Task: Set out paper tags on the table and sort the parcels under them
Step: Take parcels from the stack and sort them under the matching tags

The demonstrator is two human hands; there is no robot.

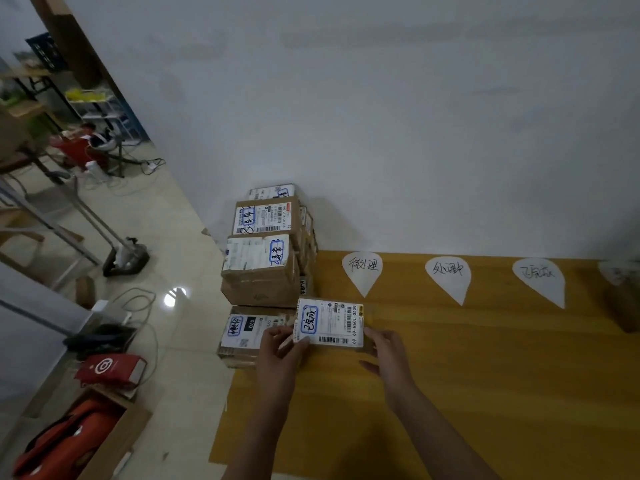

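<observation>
dim, soft | glare spot on floor [175, 295] | wide-angle edge bending

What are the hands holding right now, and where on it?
One labelled parcel, held by both: the left hand pinches its left end, the right hand grips its right end.

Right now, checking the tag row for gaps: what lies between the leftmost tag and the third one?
Another paper tag, flat on the table, in the head view.

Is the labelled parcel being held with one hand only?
No: the left hand grips one end of the parcel and the right hand holds the other end.
</observation>
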